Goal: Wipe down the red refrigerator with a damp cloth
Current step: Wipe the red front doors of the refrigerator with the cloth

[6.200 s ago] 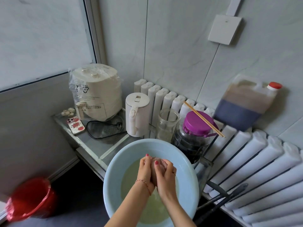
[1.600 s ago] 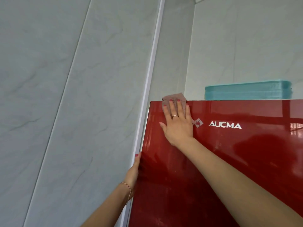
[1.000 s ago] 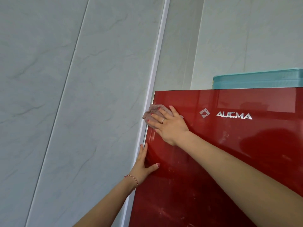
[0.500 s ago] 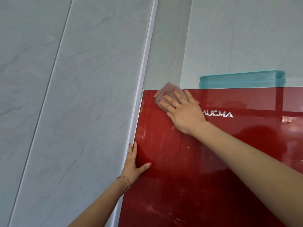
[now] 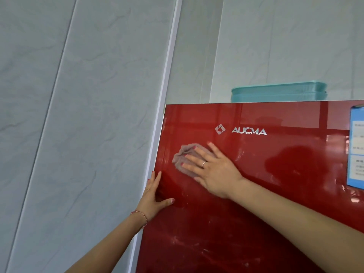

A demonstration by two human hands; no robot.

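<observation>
Crumpled cloth (image 5: 182, 155) on glossy refrigerator (image 5: 256, 223)

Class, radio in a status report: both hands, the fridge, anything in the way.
Right hand flat, pressing cloth on red fridge door. Left hand braces door edge. Blue sticker ahead, right.

The refrigerator (image 5: 256, 194) is glossy deep red, streaked with pale whitish smears low on the door — its logo and AUCMA lettering (image 5: 249, 131) are silver. The cloth (image 5: 182, 154) is a dull pinkish grey. A container (image 5: 278, 94) on top is translucent teal. At the right edge hangs a sticker (image 5: 357, 146), light blue with white panels and dark print too small to read. The wall panels (image 5: 88, 115) are pale grey with faint darker marble veins — a white trim strip (image 5: 167, 66) divides them. The nails of the left hand (image 5: 152, 201) and right hand (image 5: 212, 172) are painted red-pink; the left wrist wears a red bracelet (image 5: 140, 214), the right hand a silvery ring (image 5: 204, 164).
</observation>
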